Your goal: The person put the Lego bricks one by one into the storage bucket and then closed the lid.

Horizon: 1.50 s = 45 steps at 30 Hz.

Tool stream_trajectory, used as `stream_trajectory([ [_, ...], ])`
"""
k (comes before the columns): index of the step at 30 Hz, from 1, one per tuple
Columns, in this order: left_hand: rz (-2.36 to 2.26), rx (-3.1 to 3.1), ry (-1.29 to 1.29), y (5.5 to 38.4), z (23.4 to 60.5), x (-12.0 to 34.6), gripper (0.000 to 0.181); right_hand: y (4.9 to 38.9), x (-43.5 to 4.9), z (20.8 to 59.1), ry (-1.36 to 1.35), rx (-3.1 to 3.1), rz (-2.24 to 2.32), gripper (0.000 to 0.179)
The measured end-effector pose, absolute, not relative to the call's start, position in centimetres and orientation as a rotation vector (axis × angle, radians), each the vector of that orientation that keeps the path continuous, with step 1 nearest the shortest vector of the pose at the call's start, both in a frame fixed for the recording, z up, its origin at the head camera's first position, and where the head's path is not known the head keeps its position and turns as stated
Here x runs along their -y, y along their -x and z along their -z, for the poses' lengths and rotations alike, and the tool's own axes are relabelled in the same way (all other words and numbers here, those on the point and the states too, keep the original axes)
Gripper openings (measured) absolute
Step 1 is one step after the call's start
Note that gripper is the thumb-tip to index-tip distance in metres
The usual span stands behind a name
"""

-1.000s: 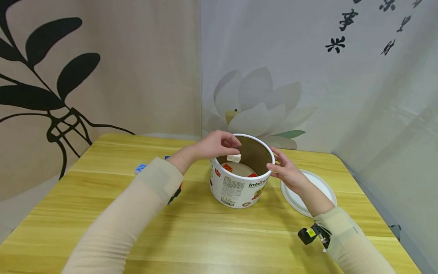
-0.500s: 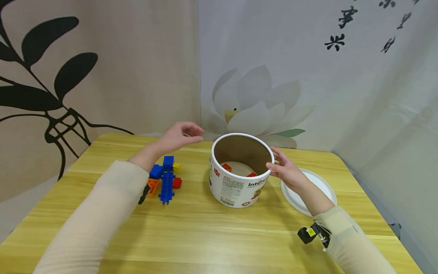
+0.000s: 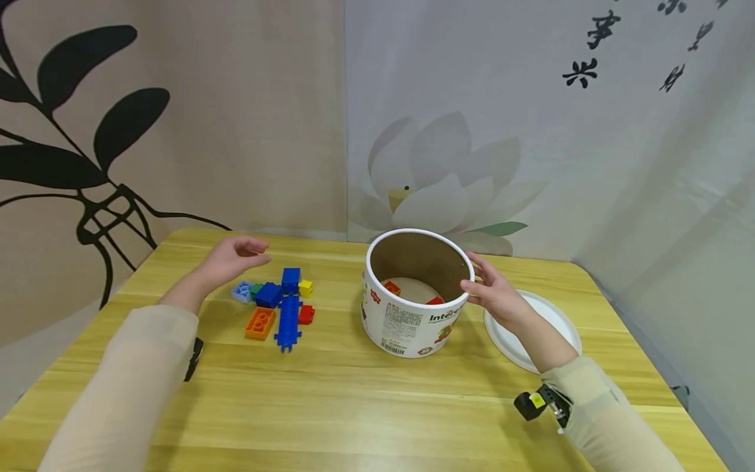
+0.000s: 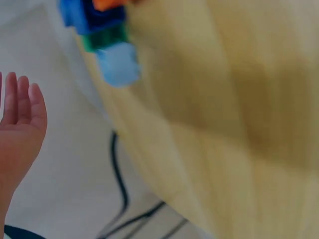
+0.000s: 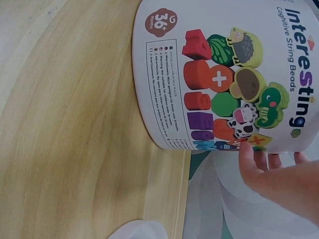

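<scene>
In the head view, my left hand [image 3: 232, 257] hovers above the far left of the table, fingers loosely bent and holding nothing. Below and beside it lie a light-blue block [image 3: 242, 292], a partly hidden green block [image 3: 256, 289] and a dark-blue block [image 3: 269, 295]. My right hand [image 3: 498, 298] holds the right side of a white round bucket [image 3: 407, 328], thumb at the rim and fingers against the outer wall. Inside the bucket are an orange block [image 3: 392, 288] and a red block [image 3: 435, 301]. The right wrist view shows the bucket's printed side [image 5: 224, 99].
An orange block [image 3: 260, 323], a long blue piece [image 3: 288, 324], an upright blue block [image 3: 291, 280], a yellow block [image 3: 305, 288] and a red block [image 3: 306, 314] lie left of the bucket. A white round lid [image 3: 557, 321] lies on the wooden table [image 3: 366, 413], partly under the right forearm.
My left hand has left the bucket and moved left over the loose blocks. The white block seen beneath its fingers inside the bucket is out of sight. My right hand stays on the bucket.
</scene>
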<state>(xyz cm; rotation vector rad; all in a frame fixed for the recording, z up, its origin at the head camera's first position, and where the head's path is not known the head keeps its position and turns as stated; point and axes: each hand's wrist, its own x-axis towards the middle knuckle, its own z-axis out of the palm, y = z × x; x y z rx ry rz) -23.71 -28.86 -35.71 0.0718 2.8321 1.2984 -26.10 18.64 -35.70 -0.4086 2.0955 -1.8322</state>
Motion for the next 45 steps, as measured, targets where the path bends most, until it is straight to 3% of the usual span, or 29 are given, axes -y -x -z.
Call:
stream_trajectory([
  [9, -1.143, -2.772, -0.041, 22.6, 39.2, 31.3, 0.063, 26.1, -18.6, 35.7, 0.39, -2.084, 1.848, 0.072],
  [20, -1.07, -2.778, -0.037, 22.3, 41.3, 32.3, 0.057, 26.2, -18.5, 35.6, 0.393, -2.086, 1.84, 0.071],
  [34, -1.084, -2.752, 0.041, 21.4, 41.1, 32.7, 0.053, 26.1, -18.5, 35.6, 0.411, -2.072, 1.859, 0.071],
  [45, -1.116, -2.763, 0.052, 21.0, 39.3, 33.1, 0.059, 26.1, -18.6, 35.6, 0.401, -2.072, 1.86, 0.071],
])
